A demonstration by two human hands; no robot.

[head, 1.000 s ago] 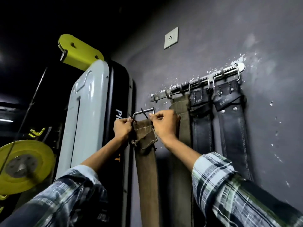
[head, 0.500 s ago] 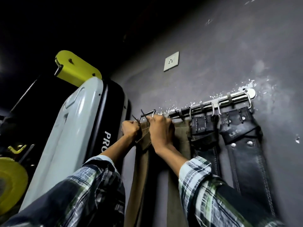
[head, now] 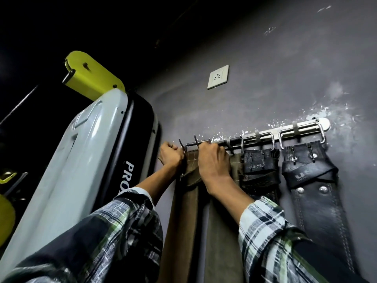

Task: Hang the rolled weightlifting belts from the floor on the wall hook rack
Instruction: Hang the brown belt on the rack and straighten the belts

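A metal hook rack [head: 306, 127] runs along the grey wall. Two black leather belts [head: 318, 193] [head: 260, 170] hang from its right hooks, and an olive canvas belt [head: 222, 221] hangs beside them. Both my hands hold a second olive canvas belt [head: 183, 211] up at the rack's left end. My left hand [head: 170, 155] grips the buckle's left side; my right hand [head: 213, 163] grips the belt top and buckle frame [head: 196, 142], which lies against the rack. Whether the buckle is on a hook is hidden by my fingers.
A grey and black padded bench [head: 77, 160] with a yellow bracket [head: 91, 74] leans upright against the wall just left of the rack. A white wall socket [head: 217, 77] sits above. Yellow weight plates [head: 6, 217] show at the far left.
Both hands have raised the olive belt's buckle from below the rack up to the level of its left end. The view has tilted upward.
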